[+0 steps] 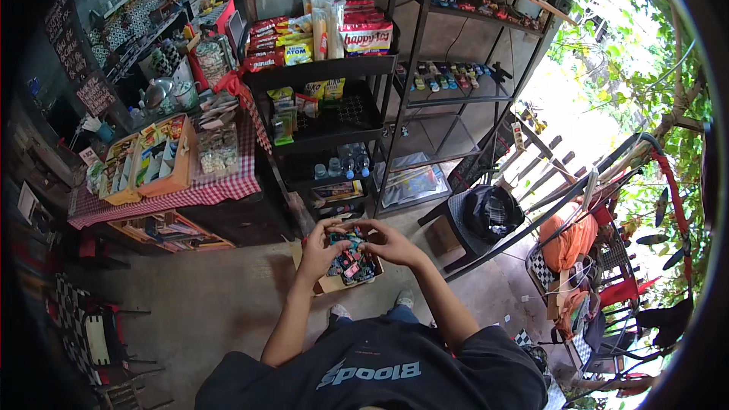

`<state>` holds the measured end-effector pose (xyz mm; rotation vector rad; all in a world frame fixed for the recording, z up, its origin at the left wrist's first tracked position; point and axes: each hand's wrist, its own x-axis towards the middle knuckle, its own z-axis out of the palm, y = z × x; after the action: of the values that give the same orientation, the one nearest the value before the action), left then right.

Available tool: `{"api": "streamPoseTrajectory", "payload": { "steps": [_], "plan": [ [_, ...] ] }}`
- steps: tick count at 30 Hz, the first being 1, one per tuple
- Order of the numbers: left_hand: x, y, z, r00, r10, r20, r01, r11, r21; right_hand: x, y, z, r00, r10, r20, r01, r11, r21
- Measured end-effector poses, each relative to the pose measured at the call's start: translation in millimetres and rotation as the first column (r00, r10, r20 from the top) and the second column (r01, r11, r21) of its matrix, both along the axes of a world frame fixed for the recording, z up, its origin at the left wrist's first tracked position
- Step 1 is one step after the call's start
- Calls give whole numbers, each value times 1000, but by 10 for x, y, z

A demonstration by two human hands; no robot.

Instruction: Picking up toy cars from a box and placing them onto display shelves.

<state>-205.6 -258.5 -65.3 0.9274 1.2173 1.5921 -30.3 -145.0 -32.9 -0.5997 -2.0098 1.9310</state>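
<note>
A cardboard box (330,283) full of small coloured toys (352,267), which look like toy cars, lies in front of me, above my feet. Both hands meet over its far part. My left hand (320,253) curves round the left side of a small teal and dark cluster, its thumb pointing inward. From the right, my right hand (393,244) reaches over the same cluster, thumb and fingers bent. The thumbs nearly meet at a small teal toy (348,239). Whether that piece is lifted in the fingers or rests on the pile cannot be told.
A black shelf cart (324,71) with snack packets stands ahead. Right of it is a metal rack (424,40) with rows of toy cars. A checked-cloth table (228,185) bears snack boxes at left. A dark stool (461,228) with a black bag stands at right, near a bamboo railing.
</note>
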Motion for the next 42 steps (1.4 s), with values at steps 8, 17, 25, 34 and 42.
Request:
{"api": "streamPoseTrajectory", "payload": {
  "steps": [8,17,25,34,42],
  "plan": [
    [642,371,77,988,100,117,-103,995,18,554,437,43,999,-53,6,53,998,27],
    [1698,1180,224,985,14,172,-6,999,-48,1641,1325,-37,973,-140,-184,128,989,-79],
    [2605,1826,315,952,206,225,-208,978,-18,2334,1779,-89,931,-238,-277,126,921,-369],
    [2918,2074,394,927,325,187,-314,946,-86,2574,1902,-148,976,-133,-172,76,951,-301],
    [2764,2358,285,942,302,145,-290,952,-95,2461,2081,-266,988,-126,-91,125,992,-23]
  ]
}}
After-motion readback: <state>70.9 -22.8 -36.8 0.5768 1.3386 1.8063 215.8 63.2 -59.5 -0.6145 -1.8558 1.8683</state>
